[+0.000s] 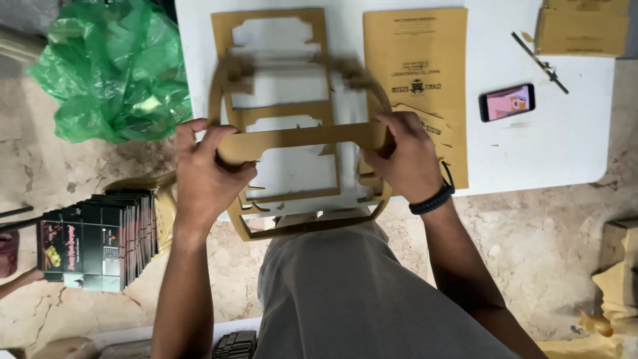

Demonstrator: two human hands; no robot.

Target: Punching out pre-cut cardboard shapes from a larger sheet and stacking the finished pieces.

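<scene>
My left hand (206,169) and my right hand (404,156) each grip one end of a flat brown fibreboard cut-out frame (302,138), held above the edge of a white table (565,143). The frame has rounded outer bars and large open cut-outs; its upper part is blurred. Under it on the table lies a second brown sheet with cut-out windows (269,23). A dark braided band sits on my right wrist. My grey-clad leg (345,292) fills the lower middle.
A brown printed sheet (415,66) lies right of the frame, then a lit phone (507,102) and a thin dark tool (539,63). A green plastic bag (109,70) sits on the marbled floor at left, with a stack of dark booklets (100,242) below it.
</scene>
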